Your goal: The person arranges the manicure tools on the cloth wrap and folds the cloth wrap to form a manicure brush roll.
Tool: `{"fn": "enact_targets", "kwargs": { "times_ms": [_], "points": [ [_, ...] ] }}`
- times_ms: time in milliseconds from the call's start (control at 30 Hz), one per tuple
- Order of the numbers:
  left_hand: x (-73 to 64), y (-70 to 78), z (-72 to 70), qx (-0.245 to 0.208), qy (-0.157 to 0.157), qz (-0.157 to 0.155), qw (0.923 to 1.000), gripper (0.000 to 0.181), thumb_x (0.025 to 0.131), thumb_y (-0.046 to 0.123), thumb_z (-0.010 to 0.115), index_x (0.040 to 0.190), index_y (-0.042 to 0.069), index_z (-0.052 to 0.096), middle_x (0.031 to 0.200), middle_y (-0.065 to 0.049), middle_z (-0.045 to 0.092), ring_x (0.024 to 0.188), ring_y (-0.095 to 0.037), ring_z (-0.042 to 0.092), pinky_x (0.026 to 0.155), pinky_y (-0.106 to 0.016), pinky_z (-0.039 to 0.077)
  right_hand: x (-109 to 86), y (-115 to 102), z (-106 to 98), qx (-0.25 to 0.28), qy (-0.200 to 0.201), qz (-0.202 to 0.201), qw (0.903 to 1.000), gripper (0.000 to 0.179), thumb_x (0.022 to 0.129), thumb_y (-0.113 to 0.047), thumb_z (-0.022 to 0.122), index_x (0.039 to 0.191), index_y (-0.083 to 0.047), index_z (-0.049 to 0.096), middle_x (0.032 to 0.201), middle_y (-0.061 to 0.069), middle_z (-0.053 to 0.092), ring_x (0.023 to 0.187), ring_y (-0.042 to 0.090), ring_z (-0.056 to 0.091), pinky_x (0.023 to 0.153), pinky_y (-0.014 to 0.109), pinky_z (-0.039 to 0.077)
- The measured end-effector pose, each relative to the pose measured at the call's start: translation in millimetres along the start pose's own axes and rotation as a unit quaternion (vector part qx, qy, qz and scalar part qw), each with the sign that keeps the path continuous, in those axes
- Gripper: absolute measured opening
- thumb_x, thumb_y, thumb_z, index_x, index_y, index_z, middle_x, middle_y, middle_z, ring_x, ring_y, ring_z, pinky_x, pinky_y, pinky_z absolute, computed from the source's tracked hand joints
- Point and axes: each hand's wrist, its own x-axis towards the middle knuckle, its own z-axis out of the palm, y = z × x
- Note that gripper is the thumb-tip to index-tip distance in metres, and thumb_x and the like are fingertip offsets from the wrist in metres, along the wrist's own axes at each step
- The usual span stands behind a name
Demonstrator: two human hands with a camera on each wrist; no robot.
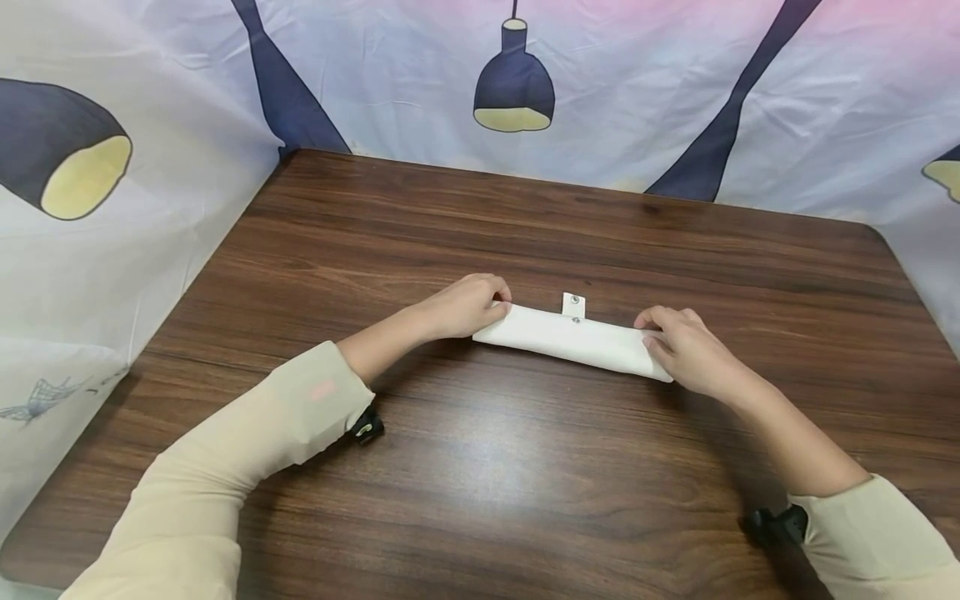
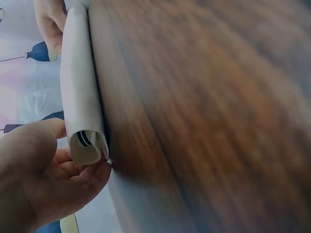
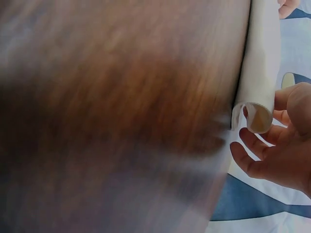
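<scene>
A white roll (image 1: 570, 340) of smooth sheet material lies lengthwise on the table. A short strap (image 1: 573, 306) with a metal snap sticks out from its far edge, and a second snap sits at the strap's base. My left hand (image 1: 474, 307) holds the left end between thumb and fingers. At the other end, my right hand (image 1: 686, 348) holds the roll with the thumb on the near side and fingers behind. In the left wrist view the open end of the roll (image 2: 80, 92) shows curled layers and something black-and-white striped inside. The right wrist view shows the roll's other end (image 3: 260, 63) hollow.
The dark wood-grain table (image 1: 480, 500) extends all around the roll. A printed fabric backdrop (image 1: 405, 83) with lamp drawings hangs along the far and left edges. Black wrist devices (image 1: 367, 425) sit at both sleeve cuffs.
</scene>
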Motion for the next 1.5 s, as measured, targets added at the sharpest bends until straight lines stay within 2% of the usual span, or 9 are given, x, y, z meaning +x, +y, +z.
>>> {"fn": "enact_targets", "kwargs": {
  "times_ms": [167,333,533,600,733,1000,1267,1367,1500],
  "points": [
    [1.7,-0.5,1.6,0.000,-0.001,0.007,1.0000,0.023,0.096,0.017,0.047,0.107,0.001,0.059,0.105,-0.009,0.059,0.092,-0.021,0.050,0.087,-0.035,0.040,1.5,2,2,-0.020,0.006,-0.022,0.9996,0.020,0.091,0.000,0.048,0.110,0.002,0.053,0.111,0.023,0.054,0.108,0.042,0.039,0.087,0.055,0.031],
    [1.3,-0.2,1.6,0.004,0.006,0.018,0.9998,0.018,0.095,0.015,0.048,0.105,0.004,0.058,0.103,-0.006,0.057,0.094,-0.020,0.048,0.085,-0.033,0.038,3.2,0,4,-0.052,0.015,-0.041,0.9977,0.021,0.088,0.002,0.052,0.108,-0.003,0.056,0.110,0.023,0.051,0.100,0.039,0.043,0.083,0.054,0.034],
    [-0.1,11.9,0.1,0.041,0.065,0.104,0.9916,0.017,0.091,0.008,0.056,0.105,0.003,0.063,0.104,-0.004,0.058,0.102,-0.018,0.049,0.095,-0.029,0.034,3.8,0,4,-0.070,0.009,-0.035,0.9969,0.022,0.088,0.001,0.052,0.109,-0.004,0.056,0.111,0.021,0.053,0.103,0.042,0.044,0.082,0.056,0.035],
    [-0.7,18.1,1.4,0.054,0.063,0.130,0.9881,0.021,0.090,0.011,0.057,0.108,0.003,0.064,0.108,-0.004,0.059,0.105,-0.018,0.050,0.094,-0.027,0.035,4.2,-1,4,-0.076,0.005,-0.031,0.9967,0.022,0.089,0.000,0.051,0.110,-0.004,0.056,0.112,0.020,0.054,0.104,0.042,0.044,0.081,0.057,0.036],
    [-2.2,28.4,6.1,0.075,0.024,0.164,0.9833,0.031,0.090,0.018,0.059,0.118,0.005,0.061,0.119,-0.004,0.057,0.112,-0.017,0.047,0.098,-0.026,0.033,7.1,-3,3,-0.086,-0.003,-0.025,0.9960,0.021,0.088,0.000,0.050,0.108,-0.004,0.056,0.111,0.018,0.054,0.104,0.041,0.045,0.076,0.059,0.037],
    [-3.0,30.1,13.2,0.064,-0.002,0.154,0.9859,0.029,0.093,0.018,0.054,0.120,0.006,0.061,0.120,-0.001,0.057,0.115,-0.015,0.046,0.102,-0.024,0.028,27.5,-18,-1,-0.078,-0.006,-0.029,0.9965,0.026,0.083,0.005,0.050,0.105,-0.004,0.061,0.110,0.016,0.056,0.105,0.038,0.047,0.079,0.059,0.035],
    [-1.0,30.3,12.3,0.071,-0.010,0.155,0.9854,0.029,0.094,0.018,0.054,0.120,0.007,0.061,0.119,-0.001,0.058,0.113,-0.016,0.048,0.100,-0.026,0.031,67.8,-23,-5,-0.003,-0.084,-0.050,0.9952,0.038,0.091,0.001,0.045,0.129,0.007,0.045,0.127,0.025,0.046,0.114,0.037,0.044,0.090,0.050,0.037],
    [-0.1,31.3,12.6,0.067,-0.015,0.151,0.9861,0.029,0.094,0.018,0.054,0.119,0.007,0.061,0.120,-0.001,0.058,0.114,-0.016,0.048,0.101,-0.026,0.030,78.2,-24,-6,0.019,-0.097,-0.032,0.9946,0.036,0.094,-0.003,0.044,0.130,0.005,0.046,0.127,0.024,0.047,0.113,0.036,0.047,0.089,0.049,0.039],
    [0.9,32.7,13.2,0.066,-0.021,0.148,0.9866,0.028,0.094,0.019,0.054,0.119,0.007,0.061,0.120,-0.001,0.058,0.114,-0.015,0.048,0.098,-0.025,0.033,84.6,-25,-6,0.027,-0.085,-0.001,0.9960,0.031,0.096,-0.007,0.043,0.124,0.002,0.055,0.123,0.022,0.054,0.113,0.036,0.049,0.089,0.049,0.040]
  ]
}}
